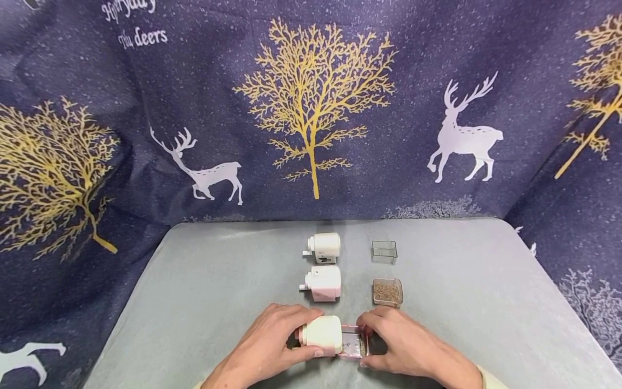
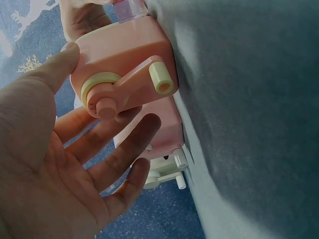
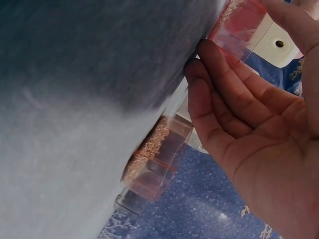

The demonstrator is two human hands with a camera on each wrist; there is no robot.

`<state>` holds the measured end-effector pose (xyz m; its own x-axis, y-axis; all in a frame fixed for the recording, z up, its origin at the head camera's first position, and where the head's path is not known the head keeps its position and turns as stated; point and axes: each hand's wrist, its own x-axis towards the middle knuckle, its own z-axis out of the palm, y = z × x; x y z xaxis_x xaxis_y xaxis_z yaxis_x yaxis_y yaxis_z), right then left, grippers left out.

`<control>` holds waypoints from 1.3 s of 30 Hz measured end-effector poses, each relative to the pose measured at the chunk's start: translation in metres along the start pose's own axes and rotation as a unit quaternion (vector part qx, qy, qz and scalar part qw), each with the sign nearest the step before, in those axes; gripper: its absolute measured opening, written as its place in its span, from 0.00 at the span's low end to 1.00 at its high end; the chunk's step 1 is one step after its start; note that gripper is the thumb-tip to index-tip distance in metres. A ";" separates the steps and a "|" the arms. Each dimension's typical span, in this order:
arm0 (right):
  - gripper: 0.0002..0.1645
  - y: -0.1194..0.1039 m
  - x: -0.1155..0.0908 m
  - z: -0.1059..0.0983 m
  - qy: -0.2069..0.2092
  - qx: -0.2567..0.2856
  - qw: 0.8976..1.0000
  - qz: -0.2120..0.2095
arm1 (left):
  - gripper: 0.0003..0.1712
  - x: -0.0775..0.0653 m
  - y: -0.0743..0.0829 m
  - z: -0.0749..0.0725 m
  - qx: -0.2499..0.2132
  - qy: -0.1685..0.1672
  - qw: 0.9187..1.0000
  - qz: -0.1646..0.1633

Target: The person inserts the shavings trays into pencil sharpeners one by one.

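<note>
My left hand (image 1: 313,333) grips the nearest crank pencil sharpener (image 1: 326,330), cream on top with a pink body, thumb on the near side and fingers over the far side. The left wrist view shows that sharpener (image 2: 124,55) with its cream crank handle (image 2: 162,78) and my fingers (image 2: 124,144) curled under it. A pink see-through drawer (image 1: 352,344) sticks partway out of its right end. My right hand (image 1: 364,341) pinches that drawer. In the right wrist view my fingers (image 3: 209,74) touch the drawer (image 3: 239,25).
Two more sharpeners stand behind on the grey table (image 1: 204,286): a pink-based one (image 1: 322,283) and a white one (image 1: 323,247). To their right sit a clear drawer full of shavings (image 1: 387,292) and an empty clear drawer (image 1: 384,252). A patterned cloth hangs behind.
</note>
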<state>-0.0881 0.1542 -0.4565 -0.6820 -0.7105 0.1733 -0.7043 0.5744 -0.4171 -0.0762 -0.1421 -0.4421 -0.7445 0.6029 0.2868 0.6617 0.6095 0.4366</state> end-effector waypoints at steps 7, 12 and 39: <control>0.28 -0.001 0.002 0.001 -0.004 -0.002 1.000 0.000 | 0.31 -0.001 0.000 0.000 -0.010 -0.001 1.000 0.000; 0.27 -0.001 0.003 0.002 -0.009 0.001 1.000 0.005 | 0.30 -0.001 0.000 0.000 -0.017 0.004 1.000 0.005; 0.28 -0.001 0.011 0.004 0.004 -0.006 1.000 -0.021 | 0.30 0.000 0.001 0.001 -0.010 0.011 1.000 0.001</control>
<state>-0.0942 0.1439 -0.4582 -0.6530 -0.7310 0.1980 -0.7349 0.5485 -0.3988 -0.0754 -0.1413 -0.4427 -0.7448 0.5932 0.3055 0.6617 0.5978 0.4526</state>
